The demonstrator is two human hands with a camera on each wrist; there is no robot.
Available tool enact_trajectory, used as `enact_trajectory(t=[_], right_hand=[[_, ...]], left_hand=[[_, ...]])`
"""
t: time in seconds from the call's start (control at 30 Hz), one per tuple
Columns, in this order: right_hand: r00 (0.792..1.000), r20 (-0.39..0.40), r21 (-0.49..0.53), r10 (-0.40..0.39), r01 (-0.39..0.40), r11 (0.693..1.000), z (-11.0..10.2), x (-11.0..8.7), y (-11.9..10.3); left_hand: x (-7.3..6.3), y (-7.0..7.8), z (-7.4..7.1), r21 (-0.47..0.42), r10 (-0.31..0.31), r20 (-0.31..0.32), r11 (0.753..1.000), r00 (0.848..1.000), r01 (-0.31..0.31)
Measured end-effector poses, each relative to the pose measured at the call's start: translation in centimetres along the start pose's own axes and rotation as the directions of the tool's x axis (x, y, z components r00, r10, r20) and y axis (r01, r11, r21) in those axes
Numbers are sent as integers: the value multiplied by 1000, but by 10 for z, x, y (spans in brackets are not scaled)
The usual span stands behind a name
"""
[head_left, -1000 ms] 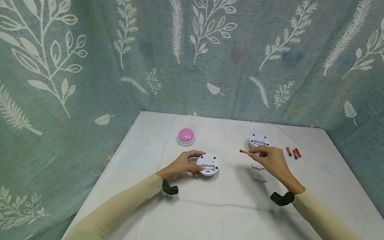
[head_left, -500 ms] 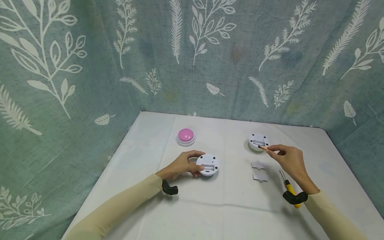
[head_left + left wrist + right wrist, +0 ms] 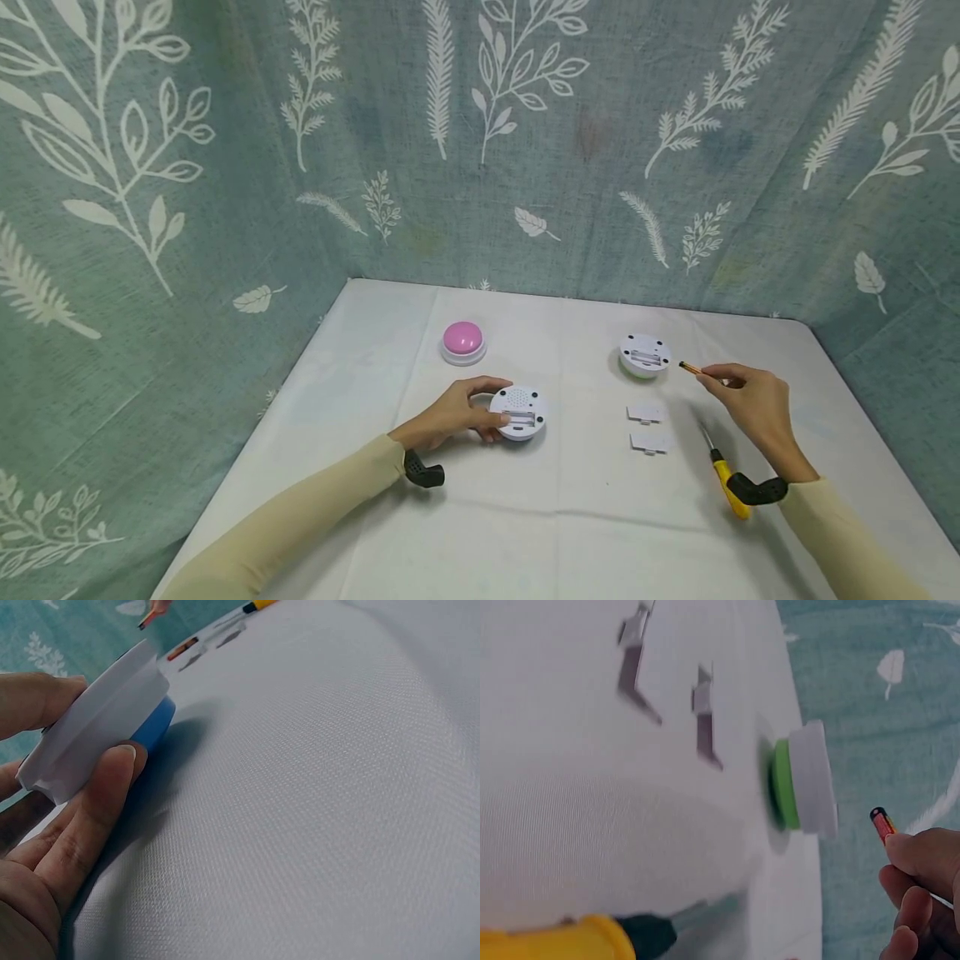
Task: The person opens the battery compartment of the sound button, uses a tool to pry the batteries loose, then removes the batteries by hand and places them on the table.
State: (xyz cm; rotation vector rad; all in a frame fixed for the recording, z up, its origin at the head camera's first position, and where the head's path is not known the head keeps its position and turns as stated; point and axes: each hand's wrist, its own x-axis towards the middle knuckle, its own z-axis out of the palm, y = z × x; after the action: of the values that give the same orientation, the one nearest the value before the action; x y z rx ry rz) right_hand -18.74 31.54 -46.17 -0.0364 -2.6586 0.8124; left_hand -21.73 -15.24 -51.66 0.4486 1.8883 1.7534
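My left hand (image 3: 467, 410) grips the edge of an upturned round push button (image 3: 517, 413), white with its battery slot facing up. Its blue dome (image 3: 156, 724) shows underneath in the left wrist view. My right hand (image 3: 752, 406) pinches a small red-and-black battery (image 3: 690, 367) between thumb and fingertips, above the table. Just left of that battery lies a second upturned push button (image 3: 645, 356), whose green dome (image 3: 783, 784) shows in the right wrist view. A loose battery (image 3: 182, 649) lies on the table in the left wrist view; my right hand covers that spot in the head view.
Two white battery covers (image 3: 649, 442) lie in front of the green button. A screwdriver with a yellow handle (image 3: 731, 490) lies below my right wrist. A pink push button (image 3: 462, 338) stands upright at the back left. A patterned curtain (image 3: 525, 150) rises behind the white tabletop (image 3: 465, 533).
My right hand has carried the battery rightward, past the green button to its right side. The screwdriver and covers came out from behind the hand. My left hand has stayed on its button.
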Motion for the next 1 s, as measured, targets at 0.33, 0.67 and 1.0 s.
enact_trajectory(t=[0.33,0.67,1.0], right_hand=[[993,-33,-29,113,-114,993,-9,1,41],[980,-30,-33,198,-199,979,-10,2,66],[967,-46,-15,249,-250,968,-10,3,83]], left_hand=[[1,2,1,3,-8,-6,1000,1000,8],[0,3,2,2,-9,0,1000,1000,9],[0,3,2,1,-14,-6,1000,1000,14]])
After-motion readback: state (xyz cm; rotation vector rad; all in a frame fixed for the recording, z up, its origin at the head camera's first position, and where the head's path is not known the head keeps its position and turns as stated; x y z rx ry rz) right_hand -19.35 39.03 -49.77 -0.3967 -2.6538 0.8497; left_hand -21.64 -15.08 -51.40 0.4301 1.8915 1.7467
